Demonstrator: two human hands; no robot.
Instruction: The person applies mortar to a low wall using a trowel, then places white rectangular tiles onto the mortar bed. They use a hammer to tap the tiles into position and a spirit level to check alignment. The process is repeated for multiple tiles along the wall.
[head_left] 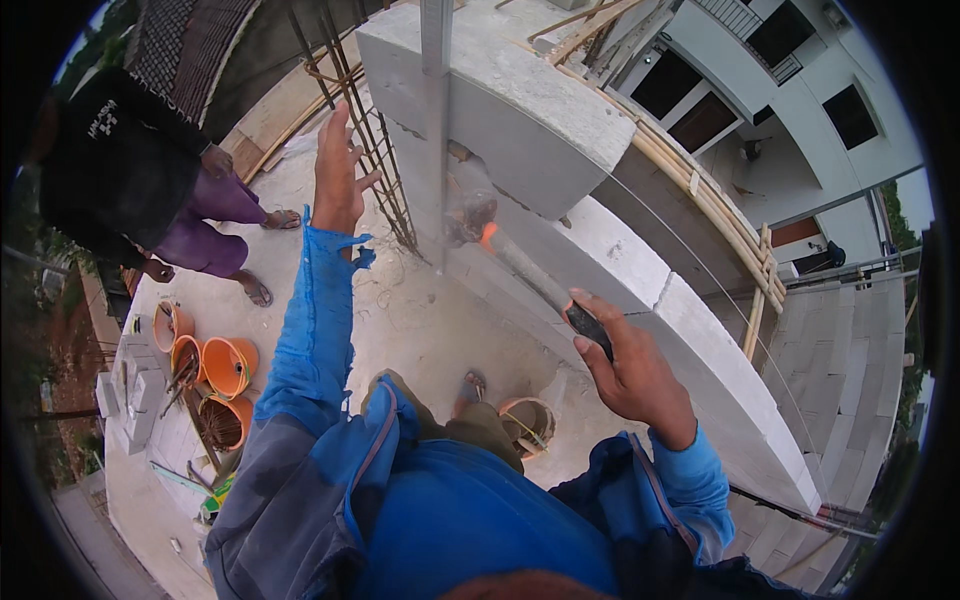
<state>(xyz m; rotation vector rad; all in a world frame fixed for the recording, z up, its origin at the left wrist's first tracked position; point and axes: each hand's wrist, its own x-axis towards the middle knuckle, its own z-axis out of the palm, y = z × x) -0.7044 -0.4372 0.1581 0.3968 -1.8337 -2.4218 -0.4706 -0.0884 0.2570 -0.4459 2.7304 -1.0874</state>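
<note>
My right hand [635,365] is wrapped round the black grip of a mallet [535,272]. Its grey handle has an orange band near the head, and the dusty, blurred head is against or close to the side of a white block wall [610,240]. A large white block [520,125] sits on top of that wall. My left hand [340,175] is raised with its fingers apart and holds nothing. It is beside upright steel rebar [375,150]. An upright metal straightedge [436,110] stands along the block's face, between my hands.
Another person [140,170] in a dark top and purple trousers stands at the left. Several orange buckets [229,366] and some white blocks [140,400] are at lower left. Another bucket [527,425] stands by my feet. Bamboo poles [700,190] and a string run beyond the wall.
</note>
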